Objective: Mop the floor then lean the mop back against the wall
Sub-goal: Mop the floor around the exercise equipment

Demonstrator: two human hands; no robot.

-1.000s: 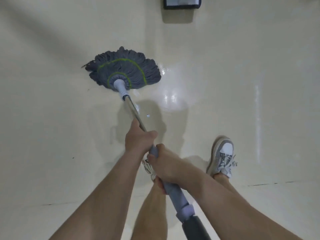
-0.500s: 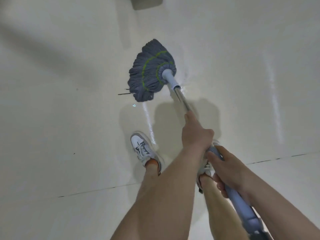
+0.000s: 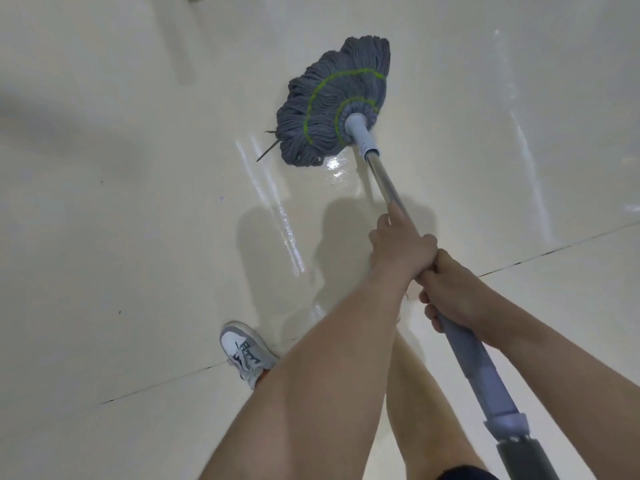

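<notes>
Grey mop head (image 3: 334,105) had swung rightward ahead of our fingers (image 3: 398,237), both hands wrapped tight around the handle (image 3: 384,181), so mopping was ongoing.

The grey corded-yarn mop head with green stitched bands (image 3: 332,109) looks soft and matt; its pale grey plastic collar (image 3: 360,131) is smooth, the shaft (image 3: 382,181) is shiny bare metal, the grey grip sleeve (image 3: 474,368) matt, the cream tiled floor (image 3: 138,237) glossy with wet streaks
</notes>
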